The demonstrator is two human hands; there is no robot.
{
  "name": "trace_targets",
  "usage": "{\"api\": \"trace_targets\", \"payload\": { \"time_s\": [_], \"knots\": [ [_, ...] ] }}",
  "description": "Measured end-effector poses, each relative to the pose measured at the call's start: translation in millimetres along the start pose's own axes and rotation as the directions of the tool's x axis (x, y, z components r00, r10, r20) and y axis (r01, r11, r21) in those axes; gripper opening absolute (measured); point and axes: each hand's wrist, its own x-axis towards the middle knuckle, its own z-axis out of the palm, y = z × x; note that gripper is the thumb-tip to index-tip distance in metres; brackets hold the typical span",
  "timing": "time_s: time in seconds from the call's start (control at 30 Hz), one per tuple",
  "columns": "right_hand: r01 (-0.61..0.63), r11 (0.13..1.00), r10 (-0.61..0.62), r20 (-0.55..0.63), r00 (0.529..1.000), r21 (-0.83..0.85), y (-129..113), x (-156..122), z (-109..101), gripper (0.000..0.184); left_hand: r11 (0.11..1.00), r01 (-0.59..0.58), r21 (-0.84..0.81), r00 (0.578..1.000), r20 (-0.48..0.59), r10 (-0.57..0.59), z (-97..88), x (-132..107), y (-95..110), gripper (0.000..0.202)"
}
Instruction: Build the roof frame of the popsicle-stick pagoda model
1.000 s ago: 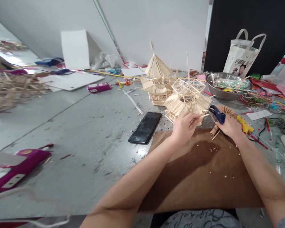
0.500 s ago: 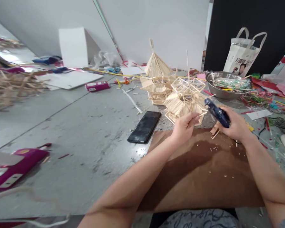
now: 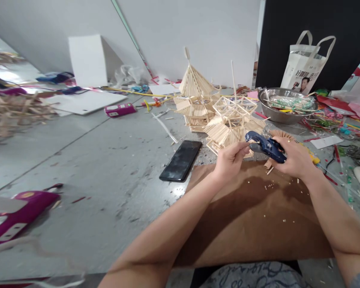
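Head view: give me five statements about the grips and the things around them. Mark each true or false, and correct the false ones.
1. The phone lies left of the brown sheet. True.
2. The right grip holds a blue hand tool. True.
3. The left grip rests on the phone. False: the left grip is close by the hand tool's head.
4. The metal bowl is empty. False: the metal bowl holds wrapped items.
5. The farther stick model has a pointed roof. True.
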Motion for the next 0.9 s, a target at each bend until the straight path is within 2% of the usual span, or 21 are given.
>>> {"api": "trace_targets", "payload": {
  "time_s": [0.57, 0.9],
  "knots": [
    [0.012, 1.000, -0.012, -0.017, 1.000, -0.027, -0.3, -0.1, 0.3, 0.046, 0.999, -0.044, 0.015, 0.999, -0.013, 0.045, 0.8, -0.1, -0.7, 0.016],
    [0.017, 1.000, -0.017, -0.012, 1.000, -0.026, 0.5, -0.4, 0.7, 0.046, 1.000, -0.005, 0.027, 1.000, 0.009, 0.005, 0.2, -0.6, 0.1, 0.019]
  ]
}}
